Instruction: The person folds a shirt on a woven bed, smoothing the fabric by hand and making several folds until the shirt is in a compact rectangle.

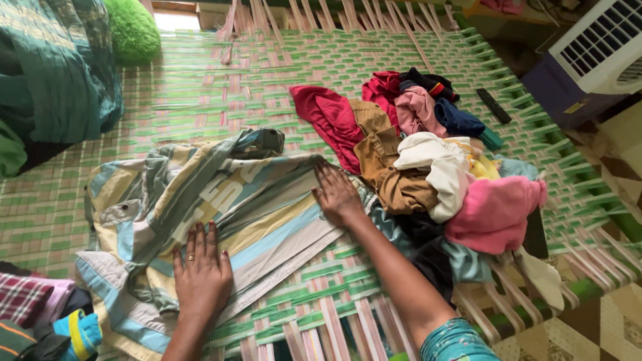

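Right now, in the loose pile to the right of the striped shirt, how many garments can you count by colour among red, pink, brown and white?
Red garments: 2
Pink garments: 2
Brown garment: 1
White garment: 1
Total: 6; others are buried in the pile.

Your left hand (202, 273) and right hand (338, 196) lie flat on the spread shirt (200, 200), itself on the woven cot (200, 87). The clothes heap (428, 167) lies just right of the shirt, and the remote (493, 105) lies beyond the heap.

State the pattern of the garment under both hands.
Striped garment: pale blue, cream, yellow and grey bands; head view.
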